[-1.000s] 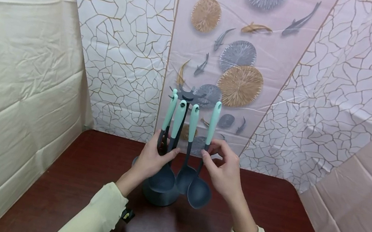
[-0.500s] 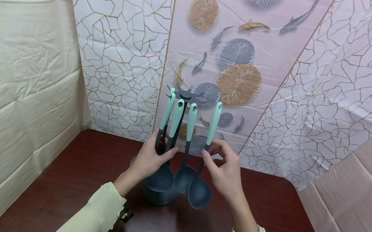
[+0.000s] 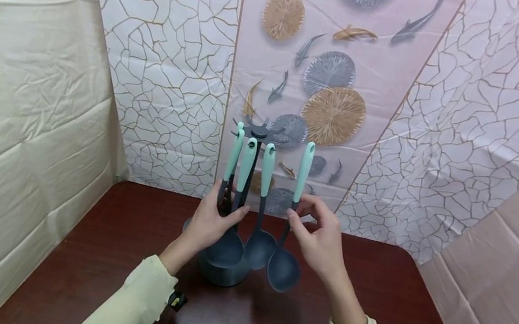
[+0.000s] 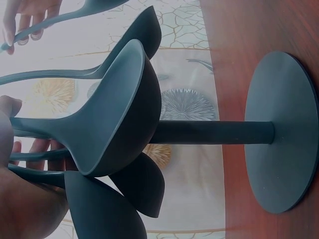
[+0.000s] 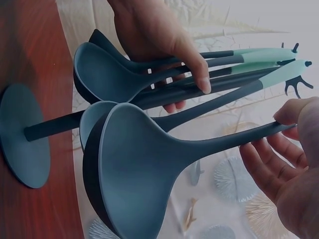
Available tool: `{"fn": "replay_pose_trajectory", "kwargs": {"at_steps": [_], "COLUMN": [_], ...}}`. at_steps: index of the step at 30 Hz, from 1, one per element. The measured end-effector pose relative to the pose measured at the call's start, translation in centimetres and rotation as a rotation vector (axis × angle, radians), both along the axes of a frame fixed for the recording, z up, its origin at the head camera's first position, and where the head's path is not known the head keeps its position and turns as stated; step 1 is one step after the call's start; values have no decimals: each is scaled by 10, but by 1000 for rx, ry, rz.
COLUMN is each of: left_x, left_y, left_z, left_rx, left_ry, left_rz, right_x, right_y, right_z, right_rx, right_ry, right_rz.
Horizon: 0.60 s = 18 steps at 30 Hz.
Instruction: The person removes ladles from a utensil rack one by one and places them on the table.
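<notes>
My left hand (image 3: 208, 220) grips the dark pole of a utensil stand (image 3: 251, 180), together with the shafts of several hanging utensils. My left thumb lies across the front and the fingers curl behind, as the right wrist view shows. Between my right thumb and fingers I pinch a ladle (image 5: 137, 164) by its dark shaft, just below the mint-green handle (image 3: 305, 168). The right hand (image 3: 320, 240) holds this ladle upright, apart from the stand. Another spoon-like utensil (image 3: 259, 249) hangs on the stand beside it. A larger ladle (image 4: 112, 109) hangs in front of the pole.
The stand's round dark base (image 4: 279, 134) rests on a reddish-brown table (image 3: 140, 234). Hooks (image 3: 260, 130) spread from the pole's top. Patterned cloth (image 3: 179, 62) hangs behind the table, with pale cloth (image 3: 21, 123) along the left side.
My right hand has moved slightly to the right with the ladle, widening the space between its handle and the hanging utensil. The left hand keeps its grip.
</notes>
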State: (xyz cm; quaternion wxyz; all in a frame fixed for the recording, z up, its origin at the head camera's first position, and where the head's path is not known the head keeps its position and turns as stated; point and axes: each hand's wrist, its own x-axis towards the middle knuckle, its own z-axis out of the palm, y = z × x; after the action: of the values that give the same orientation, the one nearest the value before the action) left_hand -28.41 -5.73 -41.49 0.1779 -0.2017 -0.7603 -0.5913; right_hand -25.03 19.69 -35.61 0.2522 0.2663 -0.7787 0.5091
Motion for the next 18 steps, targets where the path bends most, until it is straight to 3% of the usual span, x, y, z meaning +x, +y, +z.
{"fn": "replay_pose_trajectory", "kwargs": {"at_steps": [5, 12, 18], "left_x": [-2, -3, -2], "left_y": [1, 1, 0], "left_z": [-1, -2, -2], "left_rx": [-3, -4, -1], "left_ry": [4, 7, 0], "left_rz": [-2, 4, 9], "right_x": [8, -1, 10], "right_y": [-1, 7, 2], "right_z": [10, 4, 16], "right_rx": [-11, -44, -63], "right_ry": [12, -24, -53], "right_rz": [-21, -35, -42]}}
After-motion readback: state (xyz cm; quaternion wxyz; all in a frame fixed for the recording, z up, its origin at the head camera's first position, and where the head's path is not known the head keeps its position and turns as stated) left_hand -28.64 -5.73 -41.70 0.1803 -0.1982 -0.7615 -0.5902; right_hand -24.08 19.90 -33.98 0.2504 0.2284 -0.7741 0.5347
